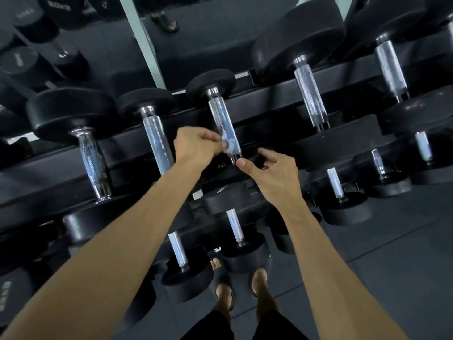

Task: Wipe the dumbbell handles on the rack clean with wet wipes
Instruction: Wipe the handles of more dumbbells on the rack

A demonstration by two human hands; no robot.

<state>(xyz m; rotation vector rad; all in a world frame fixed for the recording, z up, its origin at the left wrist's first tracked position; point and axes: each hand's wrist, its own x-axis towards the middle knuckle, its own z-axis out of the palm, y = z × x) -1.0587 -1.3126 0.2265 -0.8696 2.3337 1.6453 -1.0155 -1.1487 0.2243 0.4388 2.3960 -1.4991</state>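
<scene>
On the rack (269, 94), left hand (196, 146) pinches wipe (229, 146) against handle (224, 121).

Your wipe (229, 143) looks thin, pale and crumpled, a soft damp-looking sheet against the handle (224, 123), which is bright metal with a rough knurled grip and smooth, glossy collars. The dumbbell heads (210, 85) in front of you are matt black, rubber by the look of them. The rack (269, 94) is dull black metal, and the floor (392, 241) matt dark tiles.
</scene>
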